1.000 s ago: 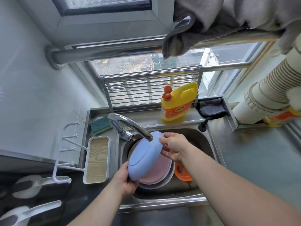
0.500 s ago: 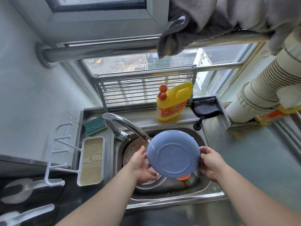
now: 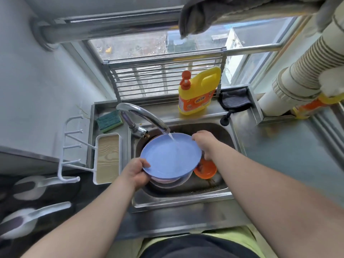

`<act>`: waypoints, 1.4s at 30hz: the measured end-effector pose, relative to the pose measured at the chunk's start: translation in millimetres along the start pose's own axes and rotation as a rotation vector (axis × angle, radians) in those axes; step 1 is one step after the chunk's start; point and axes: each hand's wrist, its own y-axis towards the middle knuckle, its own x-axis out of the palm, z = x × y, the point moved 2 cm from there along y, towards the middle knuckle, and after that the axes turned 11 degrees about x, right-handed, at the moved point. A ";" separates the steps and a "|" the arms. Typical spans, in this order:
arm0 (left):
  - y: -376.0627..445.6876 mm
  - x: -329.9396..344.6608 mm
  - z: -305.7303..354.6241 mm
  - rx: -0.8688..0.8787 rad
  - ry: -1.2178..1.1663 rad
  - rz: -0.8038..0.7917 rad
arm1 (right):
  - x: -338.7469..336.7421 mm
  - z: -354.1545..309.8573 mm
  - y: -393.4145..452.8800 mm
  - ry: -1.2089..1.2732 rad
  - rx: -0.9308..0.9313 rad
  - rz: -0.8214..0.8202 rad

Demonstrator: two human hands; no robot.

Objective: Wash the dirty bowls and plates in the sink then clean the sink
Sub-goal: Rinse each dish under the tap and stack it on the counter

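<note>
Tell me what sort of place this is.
Likely a small home kitchen's washing-up corner: a stainless steel sink under a running chrome tap, with a yellow dish-soap bottle by the window.

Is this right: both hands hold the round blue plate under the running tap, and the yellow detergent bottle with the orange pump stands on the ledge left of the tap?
One thing is off. The head view shows the yellow detergent bottle with the orange pump standing on the ledge right of the tap, not left. The rest holds: left hand and right hand hold the round blue plate under the running water.
</note>
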 end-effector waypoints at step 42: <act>-26.7 45.0 -106.7 -0.208 -0.007 0.218 | -70.1 28.1 -23.9 -0.207 -0.083 0.042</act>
